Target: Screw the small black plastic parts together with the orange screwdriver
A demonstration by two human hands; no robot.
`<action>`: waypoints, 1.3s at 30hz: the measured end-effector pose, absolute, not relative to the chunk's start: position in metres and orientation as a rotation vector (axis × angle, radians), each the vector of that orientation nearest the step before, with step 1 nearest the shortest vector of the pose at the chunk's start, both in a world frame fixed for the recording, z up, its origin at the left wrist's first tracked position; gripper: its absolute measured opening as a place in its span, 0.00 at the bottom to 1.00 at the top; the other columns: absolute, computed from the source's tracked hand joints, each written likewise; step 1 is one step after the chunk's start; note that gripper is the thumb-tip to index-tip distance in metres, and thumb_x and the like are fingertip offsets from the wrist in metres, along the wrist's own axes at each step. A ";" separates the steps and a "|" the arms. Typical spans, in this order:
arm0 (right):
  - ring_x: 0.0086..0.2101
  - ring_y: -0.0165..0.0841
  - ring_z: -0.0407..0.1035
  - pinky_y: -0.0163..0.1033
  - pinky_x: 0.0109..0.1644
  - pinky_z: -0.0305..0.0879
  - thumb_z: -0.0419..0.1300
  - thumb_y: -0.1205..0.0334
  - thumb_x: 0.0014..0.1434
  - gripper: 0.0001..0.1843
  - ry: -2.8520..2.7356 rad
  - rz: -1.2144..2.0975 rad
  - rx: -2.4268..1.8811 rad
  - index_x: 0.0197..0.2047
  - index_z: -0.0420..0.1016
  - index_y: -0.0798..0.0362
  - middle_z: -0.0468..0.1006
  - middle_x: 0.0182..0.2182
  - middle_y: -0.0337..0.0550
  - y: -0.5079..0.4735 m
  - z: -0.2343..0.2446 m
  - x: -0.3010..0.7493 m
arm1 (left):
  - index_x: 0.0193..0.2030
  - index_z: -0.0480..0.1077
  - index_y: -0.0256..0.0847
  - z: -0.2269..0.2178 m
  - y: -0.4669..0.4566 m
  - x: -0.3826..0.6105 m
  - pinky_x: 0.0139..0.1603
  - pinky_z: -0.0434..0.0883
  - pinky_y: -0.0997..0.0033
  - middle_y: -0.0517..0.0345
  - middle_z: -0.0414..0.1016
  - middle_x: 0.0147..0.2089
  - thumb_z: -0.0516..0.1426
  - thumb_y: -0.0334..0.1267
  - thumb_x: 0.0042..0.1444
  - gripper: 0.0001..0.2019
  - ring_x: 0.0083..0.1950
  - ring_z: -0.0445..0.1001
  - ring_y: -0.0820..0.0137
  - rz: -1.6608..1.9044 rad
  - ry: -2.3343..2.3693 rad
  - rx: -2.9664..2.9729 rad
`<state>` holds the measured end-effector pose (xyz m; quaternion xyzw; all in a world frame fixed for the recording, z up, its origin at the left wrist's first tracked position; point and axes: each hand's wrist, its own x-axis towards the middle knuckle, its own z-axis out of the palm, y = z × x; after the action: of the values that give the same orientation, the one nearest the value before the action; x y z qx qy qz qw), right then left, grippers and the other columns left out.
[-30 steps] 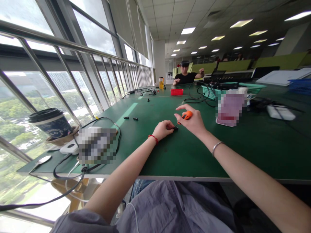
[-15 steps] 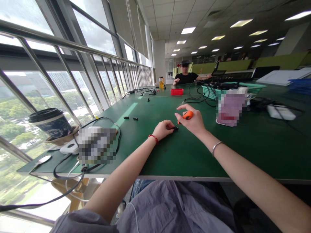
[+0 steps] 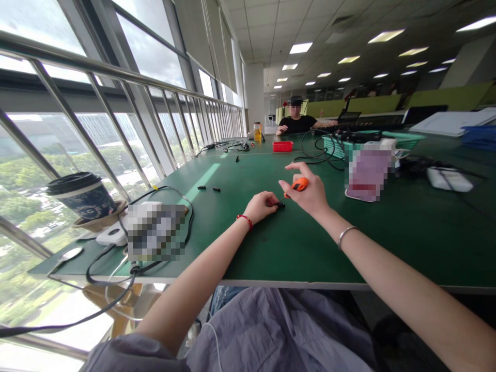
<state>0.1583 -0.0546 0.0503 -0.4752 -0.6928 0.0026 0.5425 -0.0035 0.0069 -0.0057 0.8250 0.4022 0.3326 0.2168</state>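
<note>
My right hand [image 3: 310, 194] is closed on an orange-and-black screwdriver [image 3: 300, 184], its handle against the palm. The index finger and thumb stand off the handle. Down and to the left, the thin shaft reaches a small black part [image 3: 281, 205] on the table. My left hand [image 3: 262, 207] pinches that part at its left end and rests low on the green tabletop. Too little of the part shows to tell its kind. Two similar small black pieces, one [image 3: 201, 187] and another [image 3: 216, 189], lie farther off to the left.
At left stand a lidded paper cup [image 3: 83, 199] and a white device with cables [image 3: 112, 235]. A phone [image 3: 368, 173] leans before a teal basket [image 3: 406, 139] at right. Farther back are a red tray [image 3: 282, 146], a jar [image 3: 257, 132] and a seated person [image 3: 296, 123].
My right index finger has lifted slightly away from the screwdriver handle. My left hand and the black part stay in place.
</note>
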 end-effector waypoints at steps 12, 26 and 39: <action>0.25 0.30 0.66 0.36 0.31 0.61 0.60 0.56 0.48 0.27 -1.620 0.025 -1.041 0.52 0.65 0.51 0.74 0.32 0.38 -0.051 0.047 0.160 | 0.31 0.73 0.36 -0.005 0.007 -0.004 0.36 0.69 0.75 0.59 0.73 0.31 0.60 0.29 0.46 0.04 0.31 0.68 0.76 0.938 1.137 2.294; 0.24 0.30 0.65 0.36 0.31 0.60 0.58 0.56 0.50 0.25 -1.607 0.019 -1.030 0.52 0.65 0.50 0.72 0.29 0.37 -0.052 0.047 0.159 | 0.31 0.73 0.36 -0.004 0.006 -0.003 0.36 0.69 0.75 0.59 0.73 0.30 0.60 0.28 0.46 0.04 0.31 0.69 0.75 0.937 1.139 2.291; 0.22 0.29 0.61 0.36 0.31 0.59 0.57 0.54 0.51 0.13 -1.588 0.062 -1.101 0.38 0.72 0.51 0.67 0.20 0.35 -0.055 0.050 0.157 | 0.31 0.73 0.35 -0.004 0.007 -0.004 0.36 0.70 0.75 0.58 0.74 0.31 0.60 0.29 0.46 0.04 0.31 0.69 0.75 0.925 1.124 2.281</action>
<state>0.1575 -0.0548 0.0502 -0.4688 -0.6760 0.0264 0.5679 -0.0037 0.0065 -0.0040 0.8231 0.4055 0.3338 0.2159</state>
